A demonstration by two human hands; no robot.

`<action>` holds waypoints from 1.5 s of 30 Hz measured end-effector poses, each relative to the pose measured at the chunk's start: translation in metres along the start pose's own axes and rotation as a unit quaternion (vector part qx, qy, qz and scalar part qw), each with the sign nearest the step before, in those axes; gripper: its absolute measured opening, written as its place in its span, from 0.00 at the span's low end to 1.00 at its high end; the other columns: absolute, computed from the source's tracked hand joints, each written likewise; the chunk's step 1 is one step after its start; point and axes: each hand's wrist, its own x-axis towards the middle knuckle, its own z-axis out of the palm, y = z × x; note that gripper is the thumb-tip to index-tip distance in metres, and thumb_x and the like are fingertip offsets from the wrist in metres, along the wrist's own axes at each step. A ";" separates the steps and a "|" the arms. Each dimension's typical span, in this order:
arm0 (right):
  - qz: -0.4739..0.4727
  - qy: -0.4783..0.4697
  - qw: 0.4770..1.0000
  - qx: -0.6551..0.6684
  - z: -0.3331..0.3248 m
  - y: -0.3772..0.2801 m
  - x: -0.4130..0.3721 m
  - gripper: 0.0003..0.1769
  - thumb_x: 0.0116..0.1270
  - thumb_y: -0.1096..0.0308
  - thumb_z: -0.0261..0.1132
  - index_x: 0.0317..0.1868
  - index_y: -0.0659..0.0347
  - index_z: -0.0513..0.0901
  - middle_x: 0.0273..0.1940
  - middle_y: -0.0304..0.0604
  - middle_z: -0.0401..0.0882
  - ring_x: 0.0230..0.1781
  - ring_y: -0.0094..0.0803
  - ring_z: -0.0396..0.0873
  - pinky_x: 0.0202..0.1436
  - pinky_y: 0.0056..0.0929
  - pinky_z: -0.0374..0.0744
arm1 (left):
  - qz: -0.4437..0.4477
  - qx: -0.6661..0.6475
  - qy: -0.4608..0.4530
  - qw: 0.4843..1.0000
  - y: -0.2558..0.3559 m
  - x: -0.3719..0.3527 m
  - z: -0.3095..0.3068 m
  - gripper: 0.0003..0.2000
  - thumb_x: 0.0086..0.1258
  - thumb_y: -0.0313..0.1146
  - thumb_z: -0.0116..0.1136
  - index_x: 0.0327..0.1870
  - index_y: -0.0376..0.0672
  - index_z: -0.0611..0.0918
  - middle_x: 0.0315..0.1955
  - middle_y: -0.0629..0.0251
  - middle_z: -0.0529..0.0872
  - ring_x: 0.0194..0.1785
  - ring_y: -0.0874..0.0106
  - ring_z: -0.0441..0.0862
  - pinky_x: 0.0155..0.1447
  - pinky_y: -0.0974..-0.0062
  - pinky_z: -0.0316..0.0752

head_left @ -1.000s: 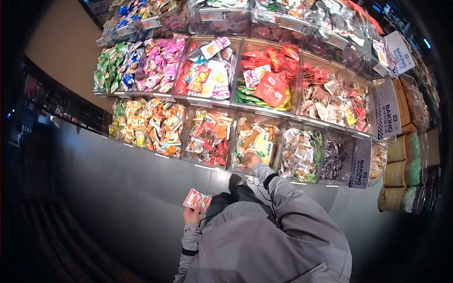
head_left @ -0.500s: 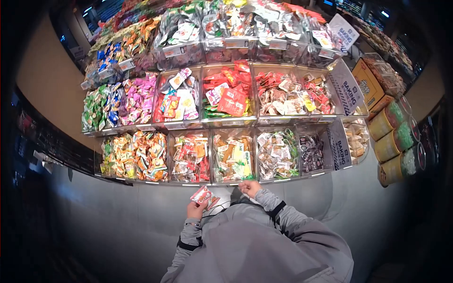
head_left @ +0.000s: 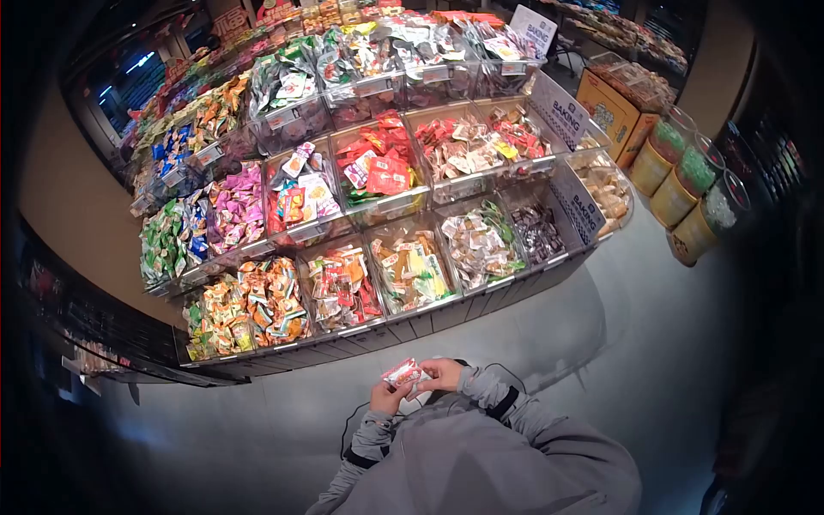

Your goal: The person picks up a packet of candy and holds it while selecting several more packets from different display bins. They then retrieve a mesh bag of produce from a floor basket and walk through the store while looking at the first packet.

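and there it was, both hands brought together low in front of the body, one small red and white packet (head_left: 405, 372) between them; the left grip (head_left: 388, 397) had its thumb and fingers closed on the packet's lower left part, a firm-looking pinch; the right grip (head_left: 443, 374) came in from the other side, fingertips drawn in at the packet's right edge, barely open, only about as wide as the wrapper between them; the exact place of each fingertip was too small to tell; the step in hand looked like a two-handed hold, the packet raised with its printed face upward; any next move looked to call for one grip to keep its pinch while the other shifted or let go, gently, as a thin wrapper would likely crease or slip;

beyond both grips, well apart from them, stood the display, its front row of clear bins loaded with wrapped goods; ahead and to the left of the grips lay orange packets (head_left: 279, 296), then red packets (head_left: 343, 287); almost straight ahead were yellow and brown packets (head_left: 414, 270), with white and green packets (head_left: 481, 246) farther right; under the grips, grey sleeves and a dark cable (head_left: 346, 429) showed above the floor (head_left: 283, 421).
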 end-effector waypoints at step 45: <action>-0.068 0.483 0.852 -0.187 -0.468 -0.156 0.182 0.08 0.50 0.72 0.58 0.25 0.65 0.68 0.16 0.46 0.72 0.14 0.33 0.75 0.18 0.29 0.73 | -0.019 -0.054 0.123 0.991 0.108 0.236 0.154 0.13 0.52 0.31 0.57 0.35 0.32 0.75 0.28 0.65 0.79 0.29 0.80 0.73 0.33 0.82 0.67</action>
